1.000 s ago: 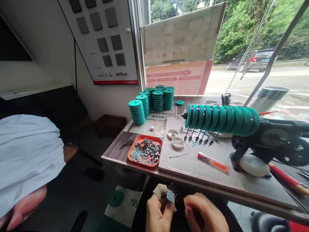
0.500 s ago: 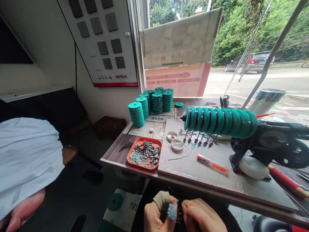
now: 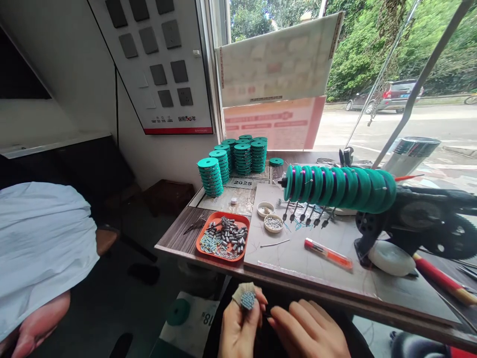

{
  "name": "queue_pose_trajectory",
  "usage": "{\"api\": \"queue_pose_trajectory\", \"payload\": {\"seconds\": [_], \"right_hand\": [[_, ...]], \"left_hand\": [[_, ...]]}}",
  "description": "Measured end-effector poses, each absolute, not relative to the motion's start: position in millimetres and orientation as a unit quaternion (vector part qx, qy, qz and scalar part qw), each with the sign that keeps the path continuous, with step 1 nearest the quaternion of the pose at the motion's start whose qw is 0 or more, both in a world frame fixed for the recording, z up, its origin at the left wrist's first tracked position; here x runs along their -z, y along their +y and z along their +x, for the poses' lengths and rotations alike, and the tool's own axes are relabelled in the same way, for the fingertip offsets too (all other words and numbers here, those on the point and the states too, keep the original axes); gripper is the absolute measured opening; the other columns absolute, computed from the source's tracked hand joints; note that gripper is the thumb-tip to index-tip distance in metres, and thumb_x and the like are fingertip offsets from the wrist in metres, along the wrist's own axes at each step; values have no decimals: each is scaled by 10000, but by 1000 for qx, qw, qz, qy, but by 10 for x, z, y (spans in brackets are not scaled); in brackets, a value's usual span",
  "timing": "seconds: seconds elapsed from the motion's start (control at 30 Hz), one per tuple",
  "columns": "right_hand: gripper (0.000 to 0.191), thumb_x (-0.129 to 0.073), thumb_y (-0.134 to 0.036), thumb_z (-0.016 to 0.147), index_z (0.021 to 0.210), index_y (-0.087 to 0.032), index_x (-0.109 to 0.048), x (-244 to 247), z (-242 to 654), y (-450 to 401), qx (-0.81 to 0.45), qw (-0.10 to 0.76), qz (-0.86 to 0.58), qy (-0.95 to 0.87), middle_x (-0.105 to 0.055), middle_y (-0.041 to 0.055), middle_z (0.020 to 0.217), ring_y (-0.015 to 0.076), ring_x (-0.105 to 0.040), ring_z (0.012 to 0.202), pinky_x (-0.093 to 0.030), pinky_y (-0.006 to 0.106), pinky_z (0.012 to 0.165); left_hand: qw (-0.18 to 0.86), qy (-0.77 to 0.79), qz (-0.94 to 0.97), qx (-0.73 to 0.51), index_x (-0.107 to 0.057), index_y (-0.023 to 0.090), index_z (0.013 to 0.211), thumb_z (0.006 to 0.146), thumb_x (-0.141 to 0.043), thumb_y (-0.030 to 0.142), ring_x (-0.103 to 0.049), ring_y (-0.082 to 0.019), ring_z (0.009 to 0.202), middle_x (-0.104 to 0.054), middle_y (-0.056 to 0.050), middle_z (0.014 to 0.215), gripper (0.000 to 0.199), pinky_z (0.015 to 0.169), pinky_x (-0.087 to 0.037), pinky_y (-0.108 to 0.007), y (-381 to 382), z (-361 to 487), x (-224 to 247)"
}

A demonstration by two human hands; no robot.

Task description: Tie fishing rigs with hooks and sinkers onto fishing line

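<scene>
Low in the head view, my left hand (image 3: 240, 323) pinches a small bundle of blue-grey beads (image 3: 248, 300) between thumb and forefinger; a beige wrap covers one fingertip. Just to its right, my right hand (image 3: 307, 328) has its fingers curled and pressed together; anything between the fingertips is too small to make out. An orange tray (image 3: 222, 256) of metal cylinders and blue-green pieces sits on the table above my left hand. Beside it stand a round dish of small silver beads (image 3: 274, 223) and a second shallow dish (image 3: 266, 209).
A row of green discs (image 3: 339, 186) is mounted on a black machine (image 3: 413, 214) at the right. Stacks of green spools (image 3: 210, 176) stand at the back. An orange-capped tube (image 3: 328, 254) lies on the board. A person in a white garment (image 3: 44, 228) is at the left.
My left hand has turned and shifted slightly left with the bead bundle. My right hand has moved slightly, and the gap between the hands is wider.
</scene>
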State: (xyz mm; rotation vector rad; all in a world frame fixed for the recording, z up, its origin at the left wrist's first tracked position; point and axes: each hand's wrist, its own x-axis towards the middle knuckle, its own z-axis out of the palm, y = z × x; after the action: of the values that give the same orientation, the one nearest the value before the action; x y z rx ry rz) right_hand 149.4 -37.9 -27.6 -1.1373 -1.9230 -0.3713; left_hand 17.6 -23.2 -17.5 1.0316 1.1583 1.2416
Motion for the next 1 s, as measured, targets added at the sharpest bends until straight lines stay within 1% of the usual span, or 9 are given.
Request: {"api": "queue_pose_trajectory", "payload": {"seconds": [0.1,0.23,0.33,0.4,0.53,0.6,0.73,0.87,1.0], "right_hand": [[256,-437,-104,887,665,-187,-534,191,1508,-350,179,381,-417,-806,-470,-28,479,112,-415,430,-296,254,447],[394,-331,-19,897,565,-186,-461,45,1505,-325,180,362,-368,-837,-457,-43,454,95,-393,400,-262,259,447],[412,-302,-31,916,564,-186,-450,-25,1528,-320,180,355,-362,-843,-455,-44,450,94,-380,386,-266,251,441],[415,-285,-55,926,567,-192,-442,-38,1538,-313,173,361,-372,-838,-462,-36,459,100,-390,389,-281,245,440],[335,-250,-167,967,781,-173,-528,32,1505,-293,115,369,-410,-826,-552,-5,567,114,-499,454,-338,235,455],[323,-239,-207,977,849,-166,-532,111,1481,-294,94,389,-424,-812,-557,-4,578,115,-498,454,-336,234,456],[307,-315,-182,958,728,-197,-518,203,1487,-318,83,418,-434,-794,-502,-27,508,117,-428,425,-287,251,474],[330,-356,-158,944,643,-196,-487,83,1546,-306,114,348,-379,-850,-475,-52,450,95,-393,384,-264,250,465],[426,-285,-143,950,547,-195,-413,-76,1558,-249,106,316,-320,-887,-470,-50,444,82,-383,384,-267,237,454]], "left_hand": [[670,410,292,-545,-688,163,633,597,-753,460,-552,-156,675,-644,-41,689,306,674,-429,-248,-180,162,107],[799,301,143,-501,-614,154,556,569,-800,367,-467,-85,458,-510,35,485,283,580,-443,-277,-102,154,9],[759,326,101,-554,-627,154,625,528,-833,324,-407,-50,431,-451,75,470,284,533,-434,-244,-78,155,-69],[728,343,109,-583,-645,154,669,533,-834,308,-414,-54,461,-467,71,497,279,550,-439,-238,-81,161,-120],[733,327,152,-576,-659,149,635,567,-814,325,-467,-80,504,-521,35,520,244,585,-430,-243,-117,170,-145],[732,326,172,-572,-659,150,623,604,-790,333,-495,-97,523,-527,25,512,226,613,-426,-255,-138,159,-98],[721,333,193,-577,-634,150,580,643,-752,363,-524,-127,565,-518,14,493,252,626,-416,-261,-163,109,37],[735,367,228,-523,-642,139,595,626,-760,385,-475,-108,548,-522,12,503,275,594,-383,-242,-177,50,41],[773,382,285,-418,-635,119,592,627,-766,375,-414,-75,512,-522,8,541,289,536,-324,-217,-181,4,-87]]}}
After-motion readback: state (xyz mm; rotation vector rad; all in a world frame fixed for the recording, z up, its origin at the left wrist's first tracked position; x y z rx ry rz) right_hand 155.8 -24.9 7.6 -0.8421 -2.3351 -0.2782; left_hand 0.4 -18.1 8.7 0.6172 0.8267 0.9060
